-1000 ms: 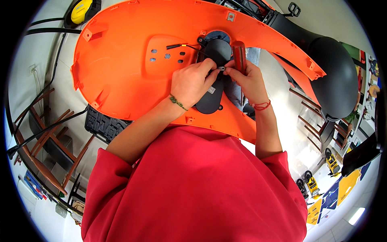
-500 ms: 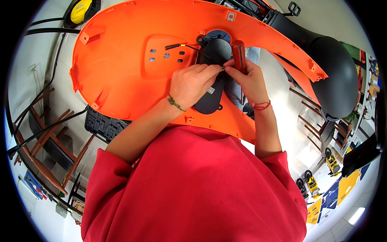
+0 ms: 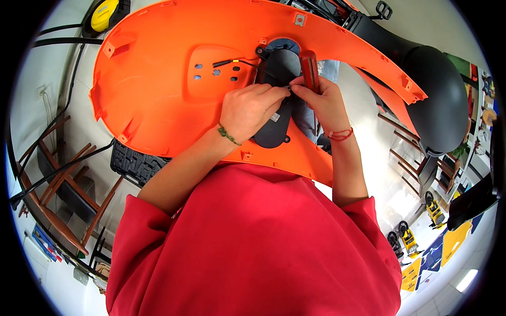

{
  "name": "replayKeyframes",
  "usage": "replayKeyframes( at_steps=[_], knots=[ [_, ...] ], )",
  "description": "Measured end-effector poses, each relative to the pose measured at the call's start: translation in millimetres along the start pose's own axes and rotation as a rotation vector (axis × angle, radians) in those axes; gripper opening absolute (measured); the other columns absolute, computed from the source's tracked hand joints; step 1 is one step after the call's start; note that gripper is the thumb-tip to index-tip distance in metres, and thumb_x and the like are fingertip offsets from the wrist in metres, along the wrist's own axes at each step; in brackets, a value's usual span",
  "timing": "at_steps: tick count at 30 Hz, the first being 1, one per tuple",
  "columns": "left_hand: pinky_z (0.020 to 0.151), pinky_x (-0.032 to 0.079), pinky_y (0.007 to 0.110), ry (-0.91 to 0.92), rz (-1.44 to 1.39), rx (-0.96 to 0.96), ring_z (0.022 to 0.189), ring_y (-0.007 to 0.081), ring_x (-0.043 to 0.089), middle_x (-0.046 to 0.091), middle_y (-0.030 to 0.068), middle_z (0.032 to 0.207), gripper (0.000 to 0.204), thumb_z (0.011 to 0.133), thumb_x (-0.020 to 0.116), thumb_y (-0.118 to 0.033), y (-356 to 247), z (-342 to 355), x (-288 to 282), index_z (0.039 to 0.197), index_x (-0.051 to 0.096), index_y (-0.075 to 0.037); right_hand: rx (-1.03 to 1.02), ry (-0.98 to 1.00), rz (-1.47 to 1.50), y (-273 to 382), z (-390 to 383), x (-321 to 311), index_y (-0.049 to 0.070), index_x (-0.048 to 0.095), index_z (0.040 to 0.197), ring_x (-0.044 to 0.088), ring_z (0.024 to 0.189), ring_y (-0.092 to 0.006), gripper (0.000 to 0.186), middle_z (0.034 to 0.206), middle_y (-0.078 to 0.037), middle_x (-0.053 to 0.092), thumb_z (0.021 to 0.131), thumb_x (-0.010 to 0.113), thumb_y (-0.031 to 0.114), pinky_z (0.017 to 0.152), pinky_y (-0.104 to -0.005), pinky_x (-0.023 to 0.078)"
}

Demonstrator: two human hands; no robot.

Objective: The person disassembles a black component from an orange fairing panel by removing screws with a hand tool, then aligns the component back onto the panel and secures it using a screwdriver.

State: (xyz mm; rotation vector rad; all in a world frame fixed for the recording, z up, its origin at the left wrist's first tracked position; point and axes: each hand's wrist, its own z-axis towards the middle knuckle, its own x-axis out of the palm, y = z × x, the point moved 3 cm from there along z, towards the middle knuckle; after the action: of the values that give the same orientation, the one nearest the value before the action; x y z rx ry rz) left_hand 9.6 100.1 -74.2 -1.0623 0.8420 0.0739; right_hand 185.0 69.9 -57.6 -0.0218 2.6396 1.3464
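A large curved orange plastic panel (image 3: pixel 158 100) lies in front of me with its ribbed inner side up. Over its opening sits a long black rounded part (image 3: pixel 272 136) with screw tabs, and a short black cable (image 3: pixel 224 63) with a yellow band runs off it. My left hand (image 3: pixel 250 110) is closed in a pinch above this part, its fingertips at a tiny dark piece too small to name. My right hand (image 3: pixel 326 105) meets it there, thumb and finger pinched together. Held upright in the right hand is a screwdriver (image 3: pixel 309 68) with a red handle, its shaft pointing toward me.
At the right stands a vehicle frame with a black rounded seat or fender (image 3: pixel 440 100). A black moulded tool case (image 3: pixel 137 164) lies under the panel's left edge. Wooden chairs (image 3: pixel 68 195) stand at left, with black cables (image 3: pixel 68 40) above them.
Both hands keep their pinch at the same spot. The panel and hands appear shifted very slightly to the left; little else differs.
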Motion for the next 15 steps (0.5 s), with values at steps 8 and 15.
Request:
replayKeyframes(
  at_steps=[8, 15],
  knots=[
    [0.059, 0.051, 0.034, 0.042, -0.061, -0.05, 0.072, 0.0214, 0.065, 0.066, 0.004, 0.081, 0.014, 0.083, 0.067, -0.011, 1.7, -0.1, 0.0, 0.097, 0.07, -0.012, 0.017, 0.013, 0.002, 1.1, 0.4, 3.9, -0.001, 0.069, 0.099, 0.06, 0.082, -0.0077, 0.016, 0.088, -0.003, 0.069, 0.087, 0.068, 0.009, 0.075, -0.0228, 0.047],
    [0.052, 0.044, 0.029, 0.022, -0.22, -0.333, 0.055, 0.0143, 0.056, 0.059, 0.0057, 0.068, 0.013, 0.087, 0.068, -0.015, 0.7, 2.3, -11.9, 0.098, 0.07, -0.009, -0.024, -0.02, -0.002, -9.2, 2.8, 4.0, -0.001, 0.068, 0.097, 0.058, 0.078, -0.0076, 0.016, 0.085, -0.003, 0.067, 0.085, 0.07, 0.01, 0.074, -0.0236, 0.047]
  ],
)
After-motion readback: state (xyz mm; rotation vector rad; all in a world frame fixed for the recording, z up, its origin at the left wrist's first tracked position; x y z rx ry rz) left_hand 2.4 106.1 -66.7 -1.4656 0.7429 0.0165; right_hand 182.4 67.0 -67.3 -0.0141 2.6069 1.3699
